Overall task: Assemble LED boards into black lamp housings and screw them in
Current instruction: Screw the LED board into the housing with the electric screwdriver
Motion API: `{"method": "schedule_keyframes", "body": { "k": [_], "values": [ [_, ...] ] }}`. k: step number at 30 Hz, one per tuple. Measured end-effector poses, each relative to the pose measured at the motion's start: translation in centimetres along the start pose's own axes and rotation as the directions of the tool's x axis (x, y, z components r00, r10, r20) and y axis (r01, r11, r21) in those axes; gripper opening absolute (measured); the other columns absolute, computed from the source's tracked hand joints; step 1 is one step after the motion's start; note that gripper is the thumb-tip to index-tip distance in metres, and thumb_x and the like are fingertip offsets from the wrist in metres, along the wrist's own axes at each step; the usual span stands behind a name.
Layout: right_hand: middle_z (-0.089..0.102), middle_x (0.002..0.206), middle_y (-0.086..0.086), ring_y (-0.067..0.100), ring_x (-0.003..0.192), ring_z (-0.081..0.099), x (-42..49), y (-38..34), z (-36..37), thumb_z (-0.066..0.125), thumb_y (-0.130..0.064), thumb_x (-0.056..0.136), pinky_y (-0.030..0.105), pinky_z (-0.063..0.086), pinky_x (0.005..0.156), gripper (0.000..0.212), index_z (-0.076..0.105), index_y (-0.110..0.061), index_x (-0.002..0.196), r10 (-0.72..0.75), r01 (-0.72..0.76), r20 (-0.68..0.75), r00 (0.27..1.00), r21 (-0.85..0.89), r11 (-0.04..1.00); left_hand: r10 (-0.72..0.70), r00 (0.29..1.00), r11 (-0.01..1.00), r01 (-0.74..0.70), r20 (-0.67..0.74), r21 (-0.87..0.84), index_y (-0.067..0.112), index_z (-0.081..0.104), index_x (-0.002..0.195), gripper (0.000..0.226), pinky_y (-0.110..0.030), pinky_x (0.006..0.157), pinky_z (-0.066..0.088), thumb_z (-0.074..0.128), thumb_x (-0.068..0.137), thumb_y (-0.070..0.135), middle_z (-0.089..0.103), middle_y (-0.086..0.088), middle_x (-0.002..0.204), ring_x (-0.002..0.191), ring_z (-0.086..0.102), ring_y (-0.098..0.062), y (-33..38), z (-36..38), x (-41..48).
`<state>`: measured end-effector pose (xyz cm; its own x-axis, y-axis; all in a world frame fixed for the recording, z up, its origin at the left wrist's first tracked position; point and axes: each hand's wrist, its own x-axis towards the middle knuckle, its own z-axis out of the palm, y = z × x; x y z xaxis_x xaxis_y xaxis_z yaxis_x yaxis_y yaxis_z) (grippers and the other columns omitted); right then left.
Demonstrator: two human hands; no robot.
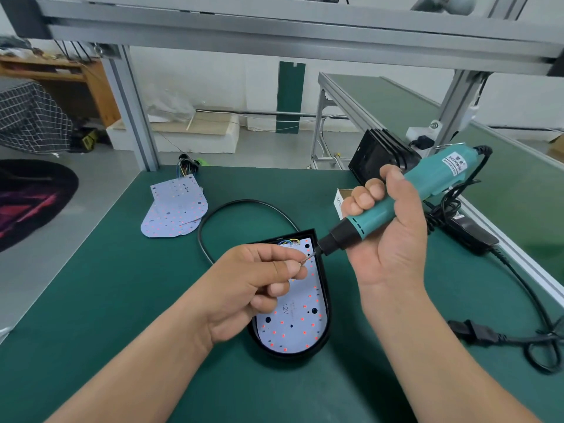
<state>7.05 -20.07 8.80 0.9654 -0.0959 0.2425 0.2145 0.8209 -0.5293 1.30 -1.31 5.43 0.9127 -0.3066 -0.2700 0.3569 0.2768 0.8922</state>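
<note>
Above half-hidden LED board (302,325), left hand (253,285) pinched on blurred screw (302,263), right hand (387,233) clenched on screwdriver (436,175).

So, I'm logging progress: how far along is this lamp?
Done: an LED board sits in the black housing. In hand: the right hand grips the screwdriver; the left hand pinches a screw at its tip. Left: driving the screws, then the loose boards.
</note>
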Motion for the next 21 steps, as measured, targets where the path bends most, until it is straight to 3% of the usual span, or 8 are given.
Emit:
{"method": "schedule_keyframes", "body": {
  "k": [8, 21],
  "values": [
    [0.049, 0.074, -0.003, 0.012, 0.062, 0.048, -0.04, 0.12, -0.11, 0.058, -0.014, 0.101, 0.025, 0.044, 0.061, 0.003, 0.058, -0.017, 0.100, 0.004, -0.003, 0.039, 0.999, -0.013, 1.000, 0.016, 1.000, 1.000, -0.016, 0.011, 0.009, 0.014, 0.085, 0.092, 0.015, -0.014, 0.039, 0.030, 0.079, 0.079, 0.010, 0.073, -0.011, 0.093, 0.054, 0.046, -0.007, -0.06, -0.17, 0.04],
    [0.050, 0.074, -0.003, 0.012, 0.061, 0.049, 0.00, 0.01, -0.25, 0.060, -0.014, 0.099, 0.025, 0.045, 0.060, 0.003, 0.059, -0.016, 0.101, -0.003, 0.004, 0.041, 0.999, -0.008, 1.000, 0.015, 1.000, 0.999, -0.015, -0.004, 0.044, 0.013, 0.085, 0.095, 0.018, -0.015, 0.040, 0.030, 0.082, 0.078, 0.010, 0.075, -0.014, 0.096, 0.054, 0.046, -0.008, -0.33, -0.29, 0.11]
  ]
}}
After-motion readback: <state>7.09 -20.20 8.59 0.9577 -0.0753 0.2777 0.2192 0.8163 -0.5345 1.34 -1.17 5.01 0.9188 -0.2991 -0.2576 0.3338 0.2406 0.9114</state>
